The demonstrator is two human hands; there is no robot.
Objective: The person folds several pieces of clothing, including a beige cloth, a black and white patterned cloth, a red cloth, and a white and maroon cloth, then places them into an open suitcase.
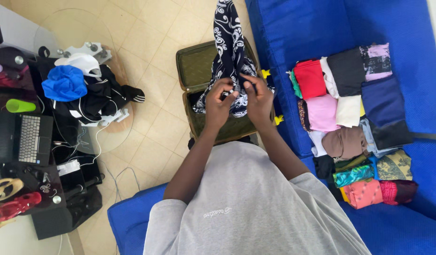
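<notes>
**Both hands gripping a patterned cloth over an open suitcase**

A blue sofa [321,28] is filling the right side and the bottom of the view, and a person in a grey shirt [246,208] is sitting on it, looking down over a tiled floor [152,42]. One olive-green suitcase [194,71] is lying open on the floor just in front of the knees, its lid standing toward the top of the view.

Above the suitcase, one black cloth [229,42] with white swirling and dotted patterns is hanging in a long bunched column, running off the top edge of the view and spreading wider at its lower end. The left hand [219,101] and the right hand [258,99] are both closing tightly on the lower part of this cloth, fingers curled into the fabric, the two hands almost touching each other.

On the sofa to the right, a pile of folded clothes [350,123] is lying in rows; more than a dozen pieces are showing, among them red, pink, black, cream, navy, brown, teal and orange ones, though an exact count cannot be told.

To the left, one round glass table [109,132] is carrying a heap of dark clothing with one blue garment [64,82] on top. One laptop [26,139] is sitting open nearby, beside one green cup [19,106].
</notes>
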